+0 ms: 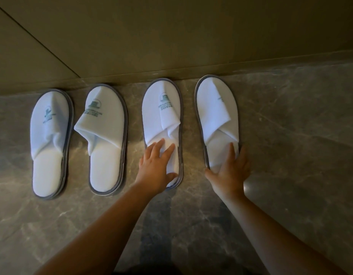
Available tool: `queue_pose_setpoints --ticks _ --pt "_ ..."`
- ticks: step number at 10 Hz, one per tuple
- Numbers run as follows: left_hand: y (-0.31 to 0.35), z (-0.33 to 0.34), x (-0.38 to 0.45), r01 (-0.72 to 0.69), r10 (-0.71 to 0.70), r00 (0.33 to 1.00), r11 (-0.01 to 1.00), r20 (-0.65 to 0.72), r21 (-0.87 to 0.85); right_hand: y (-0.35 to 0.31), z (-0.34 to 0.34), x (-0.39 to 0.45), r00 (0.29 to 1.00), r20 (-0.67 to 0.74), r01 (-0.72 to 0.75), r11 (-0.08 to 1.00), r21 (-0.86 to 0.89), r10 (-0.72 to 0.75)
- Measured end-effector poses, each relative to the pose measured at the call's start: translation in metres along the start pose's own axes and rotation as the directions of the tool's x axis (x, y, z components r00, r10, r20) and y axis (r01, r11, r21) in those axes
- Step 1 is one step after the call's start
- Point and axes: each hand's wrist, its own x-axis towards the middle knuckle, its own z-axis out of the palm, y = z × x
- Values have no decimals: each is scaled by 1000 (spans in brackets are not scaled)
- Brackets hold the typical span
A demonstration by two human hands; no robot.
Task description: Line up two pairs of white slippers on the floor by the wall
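White terry slippers, four of them, lie in a row on the grey marbled floor [290, 135], toes toward the wall [171, 36]. The left hand [154, 167] rests with fingers spread on the heel half of the third slipper [161, 116], pressing rather than gripping. The right hand [230, 171] lies open and flat over the heel of the fourth slipper [216, 116], thumb at its near edge. Beyond the left hand's far side sit the second slipper [107, 139] and the first slipper [49, 143], untouched, their openings holding nothing.
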Motion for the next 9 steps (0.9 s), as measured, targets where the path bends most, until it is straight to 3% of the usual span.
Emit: queue_pose_setpoints --ticks 7,8,9 --pt "7 -13 -5 15 -15 999 1000 29 7 -9 -13 -2 1000 -2 9 997 -81 -10" --pt "22 -46 -14 -46 46 999 997 -5 -57 -19 -39 -9 975 -76 217 973 78 -211" --pt "34 -87 -50 -157 179 981 960 74 -232 -11 -89 -33 875 -67 478 832 282 -480"
